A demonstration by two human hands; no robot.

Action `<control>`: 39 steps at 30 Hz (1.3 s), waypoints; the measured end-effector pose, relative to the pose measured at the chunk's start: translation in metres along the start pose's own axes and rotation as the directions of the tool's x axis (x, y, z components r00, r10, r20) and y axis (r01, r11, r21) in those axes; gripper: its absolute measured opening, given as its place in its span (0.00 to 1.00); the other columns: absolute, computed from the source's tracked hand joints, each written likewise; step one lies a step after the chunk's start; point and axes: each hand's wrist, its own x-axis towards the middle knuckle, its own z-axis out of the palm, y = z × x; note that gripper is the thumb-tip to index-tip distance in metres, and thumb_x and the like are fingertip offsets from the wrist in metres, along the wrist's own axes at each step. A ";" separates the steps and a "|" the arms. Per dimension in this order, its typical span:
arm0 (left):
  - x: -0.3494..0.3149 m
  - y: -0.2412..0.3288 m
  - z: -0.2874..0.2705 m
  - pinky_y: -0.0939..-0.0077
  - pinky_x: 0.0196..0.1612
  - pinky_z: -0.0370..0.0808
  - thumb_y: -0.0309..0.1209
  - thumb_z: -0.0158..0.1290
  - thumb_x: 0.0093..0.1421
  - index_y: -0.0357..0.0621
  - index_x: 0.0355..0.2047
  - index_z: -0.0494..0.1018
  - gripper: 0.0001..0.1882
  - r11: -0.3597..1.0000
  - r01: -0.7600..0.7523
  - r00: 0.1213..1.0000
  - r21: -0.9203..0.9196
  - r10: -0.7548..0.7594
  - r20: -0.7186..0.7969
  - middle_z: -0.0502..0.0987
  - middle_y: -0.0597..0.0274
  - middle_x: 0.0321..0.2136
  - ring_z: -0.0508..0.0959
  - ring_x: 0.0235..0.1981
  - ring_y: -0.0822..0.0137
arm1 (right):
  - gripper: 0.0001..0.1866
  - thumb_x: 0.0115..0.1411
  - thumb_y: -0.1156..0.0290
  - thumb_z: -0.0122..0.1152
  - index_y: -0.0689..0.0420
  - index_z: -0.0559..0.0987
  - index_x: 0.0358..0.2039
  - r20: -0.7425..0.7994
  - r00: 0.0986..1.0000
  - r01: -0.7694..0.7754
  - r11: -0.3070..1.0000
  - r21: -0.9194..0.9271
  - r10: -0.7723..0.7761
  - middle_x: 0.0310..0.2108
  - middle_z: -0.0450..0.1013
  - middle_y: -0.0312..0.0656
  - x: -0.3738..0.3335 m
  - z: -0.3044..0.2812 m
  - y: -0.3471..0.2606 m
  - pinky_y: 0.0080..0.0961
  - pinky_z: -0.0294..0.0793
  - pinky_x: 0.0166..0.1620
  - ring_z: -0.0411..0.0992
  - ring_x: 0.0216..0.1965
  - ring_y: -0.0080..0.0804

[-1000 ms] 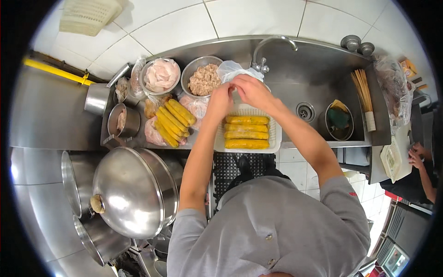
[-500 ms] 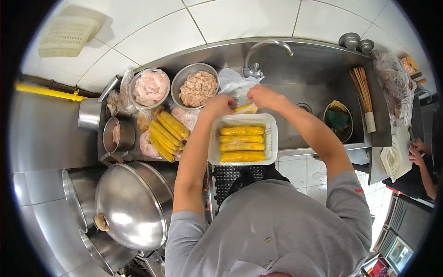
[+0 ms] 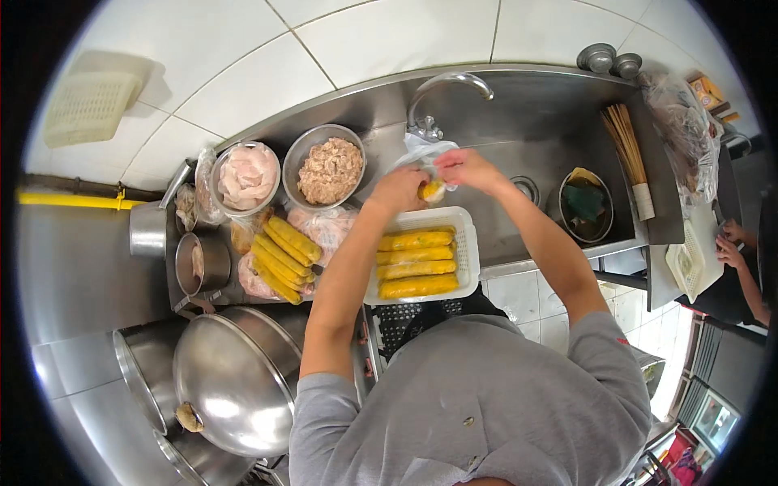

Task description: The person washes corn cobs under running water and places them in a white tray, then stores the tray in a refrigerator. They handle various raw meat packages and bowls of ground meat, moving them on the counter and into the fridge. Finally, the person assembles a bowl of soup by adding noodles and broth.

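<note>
My left hand [image 3: 399, 189] is closed on a yellow roll [image 3: 430, 190], just beyond the white basket; most of the roll is hidden behind my fingers. My right hand [image 3: 468, 169] is beside it, fingers pinched on the thin plastic at the roll's right end. Behind both hands a crumpled clear plastic bag [image 3: 423, 151] rests below the tap. Several yellow rolls [image 3: 417, 267] lie side by side in the white perforated basket [image 3: 467, 243] in front of me. More yellow rolls [image 3: 279, 253] are piled to the left, against bags of pale meat [image 3: 326, 228].
Bowls of minced meat [image 3: 331, 172] and pale meat pieces [image 3: 248, 178] stand at the back left. A tap [image 3: 425, 121] arches over the metal sink [image 3: 519, 146]. At right are a pot [image 3: 587, 209] and bundled sticks [image 3: 628, 154]. A large lid [image 3: 231, 381] sits lower left; another person's hands [image 3: 731, 243] show far right.
My right hand has come closer to my left. The roll between them now shows a shorter, more end-on yellow part. The whole view has shifted slightly.
</note>
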 end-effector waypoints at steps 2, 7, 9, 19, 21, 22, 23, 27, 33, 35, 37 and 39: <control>0.000 0.000 0.003 0.61 0.45 0.72 0.34 0.62 0.40 0.43 0.38 0.72 0.22 0.999 0.016 0.999 -0.027 -0.017 -0.043 0.75 0.53 0.37 0.74 0.42 0.53 | 0.21 0.49 0.72 0.64 0.60 0.75 0.46 -0.082 0.991 0.109 0.991 0.081 -0.102 0.38 0.74 0.43 -0.008 -0.002 0.002 0.23 0.73 0.42 0.73 0.36 0.27; -0.002 0.004 -0.005 0.66 0.42 0.73 0.31 0.61 0.42 0.40 0.39 0.70 0.23 0.962 0.088 0.992 -0.259 -0.109 -0.068 0.76 0.51 0.35 0.76 0.37 0.55 | 0.22 0.50 0.73 0.65 0.59 0.74 0.47 -0.206 0.942 0.239 0.961 -0.140 -0.264 0.43 0.72 0.42 -0.023 0.013 0.019 0.23 0.72 0.44 0.71 0.40 0.28; -0.006 0.006 -0.015 0.70 0.41 0.73 0.29 0.61 0.43 0.38 0.40 0.69 0.23 0.902 0.091 0.981 -0.423 -0.155 -0.120 0.76 0.54 0.33 0.77 0.35 0.60 | 0.22 0.51 0.73 0.64 0.61 0.74 0.48 -0.088 0.974 0.201 0.976 -0.080 -0.208 0.44 0.72 0.43 -0.029 0.020 0.006 0.24 0.72 0.43 0.70 0.43 0.28; -0.037 0.000 -0.062 0.76 0.38 0.75 0.22 0.58 0.53 0.39 0.43 0.70 0.17 0.095 -0.365 0.840 -0.926 -0.396 -0.372 0.75 0.63 0.35 0.76 0.35 0.70 | 0.14 0.58 0.75 0.55 0.59 0.73 0.45 -0.262 0.889 0.424 0.892 0.158 -0.376 0.44 0.72 0.37 -0.043 0.025 -0.067 0.25 0.71 0.44 0.70 0.44 0.25; -0.054 0.010 -0.082 0.74 0.39 0.75 0.19 0.55 0.55 0.38 0.44 0.69 0.16 -0.067 -0.518 0.793 -0.853 -0.413 -0.449 0.73 0.63 0.34 0.76 0.36 0.67 | 0.12 0.60 0.75 0.51 0.58 0.73 0.45 -0.269 0.920 0.367 0.870 0.329 -0.286 0.46 0.72 0.39 -0.061 0.022 -0.075 0.28 0.72 0.45 0.70 0.46 0.27; -0.062 0.014 -0.093 0.73 0.40 0.75 0.18 0.53 0.56 0.38 0.45 0.68 0.15 -0.091 -0.570 0.774 -0.816 -0.393 -0.497 0.72 0.62 0.34 0.76 0.36 0.65 | 0.12 0.61 0.75 0.50 0.57 0.72 0.45 -0.286 0.908 0.398 0.842 0.364 -0.306 0.47 0.71 0.40 -0.067 0.018 -0.071 0.30 0.72 0.46 0.70 0.47 0.28; -0.069 0.015 -0.101 0.73 0.42 0.74 0.18 0.53 0.56 0.38 0.46 0.67 0.17 -0.055 -0.572 0.791 -0.819 -0.303 -0.532 0.71 0.62 0.34 0.76 0.38 0.64 | 0.11 0.61 0.75 0.48 0.57 0.72 0.45 -0.304 0.896 0.429 0.812 0.397 -0.324 0.49 0.71 0.41 -0.076 0.012 -0.065 0.32 0.72 0.46 0.69 0.48 0.29; -0.090 0.036 -0.119 0.76 0.38 0.72 0.22 0.58 0.52 0.38 0.43 0.70 0.17 0.162 -0.332 0.937 -0.929 -0.055 -0.344 0.72 0.63 0.31 0.74 0.34 0.68 | 0.11 0.63 0.75 0.45 0.57 0.70 0.46 -0.385 0.867 0.490 0.689 0.535 -0.318 0.52 0.69 0.44 -0.117 -0.015 -0.034 0.36 0.71 0.48 0.69 0.48 0.34; -0.078 0.064 -0.091 0.76 0.38 0.71 0.37 0.66 0.44 0.37 0.42 0.71 0.27 0.934 0.028 0.891 -0.356 0.138 0.432 0.75 0.61 0.30 0.74 0.32 0.68 | 0.12 0.64 0.73 0.45 0.58 0.68 0.48 -0.515 0.836 0.533 0.508 0.677 -0.191 0.51 0.67 0.44 -0.182 -0.049 0.037 0.44 0.68 0.52 0.66 0.52 0.41; -0.076 0.068 -0.065 0.76 0.38 0.71 0.38 0.67 0.43 0.37 0.44 0.70 0.30 0.978 -0.074 0.834 -0.197 0.169 0.526 0.75 0.60 0.32 0.73 0.33 0.68 | 0.13 0.64 0.71 0.46 0.57 0.68 0.48 -0.597 0.790 0.582 0.477 0.659 -0.139 0.52 0.67 0.43 -0.204 -0.042 0.036 0.48 0.66 0.53 0.65 0.54 0.42; -0.078 0.065 -0.039 0.75 0.39 0.71 0.39 0.67 0.43 0.37 0.47 0.69 0.33 0.971 -0.182 0.832 -0.156 0.236 0.503 0.75 0.57 0.33 0.73 0.34 0.68 | 0.13 0.64 0.70 0.46 0.57 0.69 0.48 -0.630 0.749 0.652 0.399 0.644 -0.207 0.51 0.68 0.42 -0.231 -0.047 0.050 0.48 0.66 0.53 0.65 0.54 0.41; -0.078 0.062 -0.033 0.74 0.41 0.71 0.39 0.67 0.43 0.37 0.49 0.67 0.35 0.965 -0.130 0.828 -0.228 0.232 0.511 0.75 0.56 0.35 0.73 0.34 0.66 | 0.14 0.64 0.69 0.46 0.57 0.68 0.49 -0.675 0.692 0.720 0.304 0.624 -0.256 0.51 0.68 0.44 -0.256 -0.041 0.058 0.45 0.72 0.49 0.66 0.53 0.40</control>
